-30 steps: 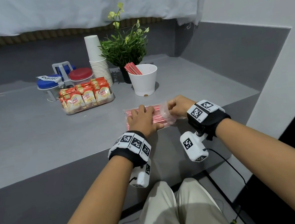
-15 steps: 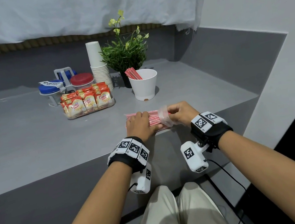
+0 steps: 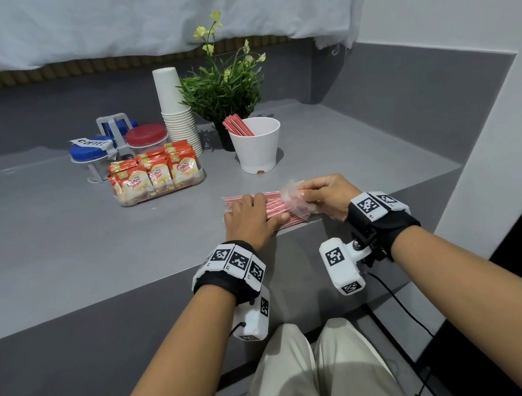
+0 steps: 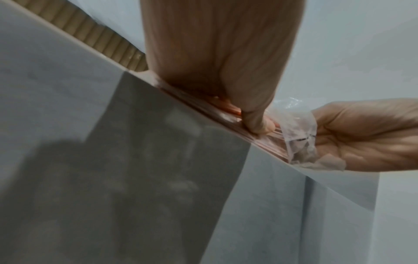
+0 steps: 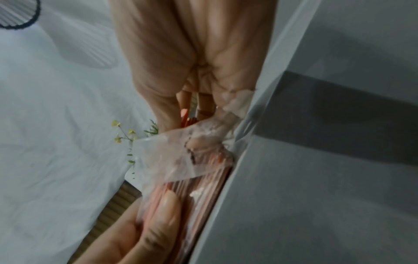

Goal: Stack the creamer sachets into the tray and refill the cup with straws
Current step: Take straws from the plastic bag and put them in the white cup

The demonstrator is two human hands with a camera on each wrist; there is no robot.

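A clear plastic packet of red straws (image 3: 275, 207) lies along the counter's front edge. My left hand (image 3: 249, 210) presses flat on its left half, thumb (image 4: 255, 123) on the packet's near side. My right hand (image 3: 310, 193) pinches the crumpled, open wrapper end (image 5: 181, 151); straw tips (image 5: 187, 116) show between its fingers. Behind stands the white cup (image 3: 258, 147) with a few red straws (image 3: 237, 126) leaning in it. The clear tray (image 3: 167, 194), left of the cup, holds upright creamer sachets (image 3: 158, 174).
A stack of paper cups (image 3: 175, 109) and a potted plant (image 3: 223, 87) stand behind the tray and cup. Blue-lidded (image 3: 93, 151) and red-lidded (image 3: 146, 136) jars sit at the back left. A grey wall (image 3: 422, 105) bounds the counter on the right.
Both hands stay on the straw packet. The right hand's fingers have shifted slightly leftwards on the wrapper end, and the head view has tilted a little.
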